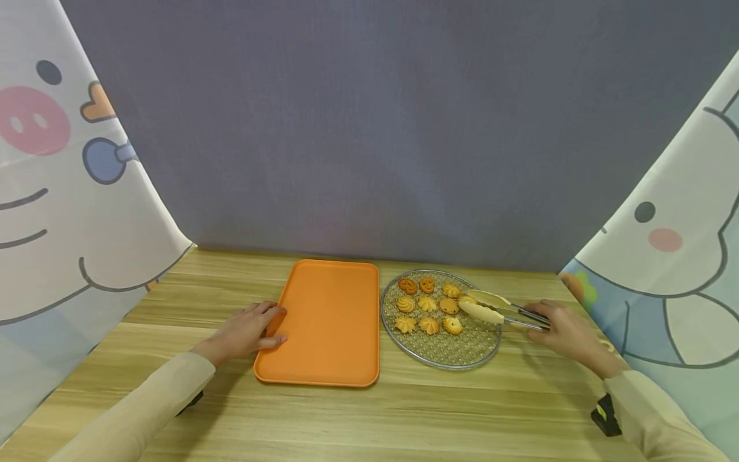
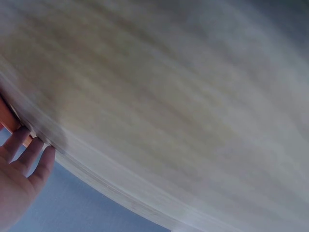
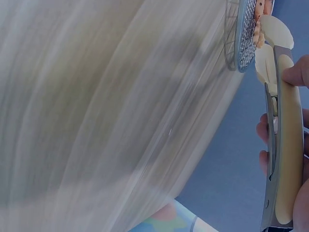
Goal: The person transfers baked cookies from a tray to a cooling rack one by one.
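My right hand (image 1: 562, 327) grips a pair of tongs (image 3: 288, 140) with cream-coloured tips and metal arms. In the head view the tips reach over the right side of a round wire rack (image 1: 447, 362), around a cookie (image 1: 469, 299) partly hidden by them. Several more cookies (image 1: 427, 303) lie in rows on the rack, some piped swirls, some pretzel-shaped. My left hand (image 1: 245, 330) rests at the left rim of an orange tray (image 1: 329, 321), thumb and fingers spread over the edge. In the left wrist view its fingers (image 2: 44, 166) touch the tray's side.
The tray and rack stand side by side on a wooden table (image 1: 288, 417). A grey-blue panel (image 1: 369, 128) rises along the back edge. Cloths with cartoon prints, a pig-like face (image 1: 34, 122) at left and another figure (image 1: 664, 218) at right, border the sides.
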### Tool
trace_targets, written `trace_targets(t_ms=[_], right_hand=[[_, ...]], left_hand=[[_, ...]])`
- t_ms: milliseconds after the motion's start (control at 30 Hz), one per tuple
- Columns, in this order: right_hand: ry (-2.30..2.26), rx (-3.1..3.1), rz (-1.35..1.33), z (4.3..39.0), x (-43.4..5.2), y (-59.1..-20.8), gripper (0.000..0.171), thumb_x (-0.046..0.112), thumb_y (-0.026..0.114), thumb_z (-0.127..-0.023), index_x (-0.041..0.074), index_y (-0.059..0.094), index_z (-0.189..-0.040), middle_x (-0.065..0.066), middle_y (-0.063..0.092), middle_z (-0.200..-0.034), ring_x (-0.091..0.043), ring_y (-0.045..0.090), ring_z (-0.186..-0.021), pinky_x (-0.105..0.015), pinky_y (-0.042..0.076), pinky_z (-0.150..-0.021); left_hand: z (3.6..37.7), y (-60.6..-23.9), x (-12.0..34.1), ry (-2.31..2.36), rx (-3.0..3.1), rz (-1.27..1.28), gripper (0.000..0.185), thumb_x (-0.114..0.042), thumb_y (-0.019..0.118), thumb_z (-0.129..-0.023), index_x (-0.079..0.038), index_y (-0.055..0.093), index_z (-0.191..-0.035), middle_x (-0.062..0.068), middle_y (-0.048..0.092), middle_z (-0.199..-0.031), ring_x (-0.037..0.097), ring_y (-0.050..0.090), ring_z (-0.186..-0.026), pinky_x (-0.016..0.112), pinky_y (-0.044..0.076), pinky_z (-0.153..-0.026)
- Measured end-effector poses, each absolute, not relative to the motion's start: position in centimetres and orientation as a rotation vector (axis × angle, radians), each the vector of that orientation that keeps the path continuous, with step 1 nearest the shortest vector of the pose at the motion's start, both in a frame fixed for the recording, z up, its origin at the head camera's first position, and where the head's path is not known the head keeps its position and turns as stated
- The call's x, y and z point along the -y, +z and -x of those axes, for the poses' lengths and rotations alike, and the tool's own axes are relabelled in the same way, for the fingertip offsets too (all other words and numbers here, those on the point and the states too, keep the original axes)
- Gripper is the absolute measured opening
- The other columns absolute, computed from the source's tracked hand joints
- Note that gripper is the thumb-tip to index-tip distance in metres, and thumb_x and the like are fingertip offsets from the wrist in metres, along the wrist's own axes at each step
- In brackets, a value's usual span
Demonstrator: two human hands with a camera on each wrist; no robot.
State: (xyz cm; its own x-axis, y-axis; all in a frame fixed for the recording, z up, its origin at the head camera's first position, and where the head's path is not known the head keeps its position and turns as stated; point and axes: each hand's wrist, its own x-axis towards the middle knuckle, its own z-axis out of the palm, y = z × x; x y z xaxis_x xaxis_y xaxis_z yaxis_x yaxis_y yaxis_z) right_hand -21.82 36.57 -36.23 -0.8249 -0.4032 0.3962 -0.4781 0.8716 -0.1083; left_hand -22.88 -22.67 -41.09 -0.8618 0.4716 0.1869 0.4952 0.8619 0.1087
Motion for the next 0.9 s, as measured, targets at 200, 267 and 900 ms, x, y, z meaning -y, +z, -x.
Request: trace_targets(t_ms=[200, 267, 900], right_hand=[[0.260, 2.649, -0.672, 21.8, -37.0, -36.5, 0.041, 0.012, 0.079, -0.065, 0.001, 0.065, -0.102, -0.007, 0.064, -0.088, -0.010, 0.052, -0.065, -0.024, 0.035, -0.050], [0.262, 2.642, -0.663, 21.8, -37.1, -36.6, 0.040, 0.011, 0.078, -0.065, 0.002, 0.066, -0.101, -0.003, 0.063, -0.084, -0.005, 0.045, -0.062, -0.022, 0.031, -0.049], [0.312, 2.686, -0.606, 21.4, -37.2, -37.2, 0.040, 0.013, 0.075, -0.069, 0.000, 0.065, -0.105, 0.000, 0.056, -0.074, 0.004, 0.028, -0.049, -0.019, 0.025, -0.043]], left_hand=[[22.9, -41.3, 22.7, -0.222, 2.856, 0.766, 0.058, -0.047, 0.060, -0.083, -0.004, 0.055, -0.122, 0.020, 0.053, -0.123, 0.042, 0.051, -0.111, 0.059, 0.043, -0.085], [22.9, -41.3, 22.7, -0.220, 2.856, 0.765, 0.058, -0.047, 0.060, -0.083, -0.005, 0.055, -0.122, 0.020, 0.053, -0.123, 0.042, 0.051, -0.111, 0.059, 0.043, -0.085], [23.1, -41.4, 22.7, -0.220, 2.864, 0.769, 0.059, -0.048, 0.059, -0.083, -0.005, 0.054, -0.123, 0.020, 0.053, -0.123, 0.041, 0.052, -0.110, 0.059, 0.042, -0.086]])
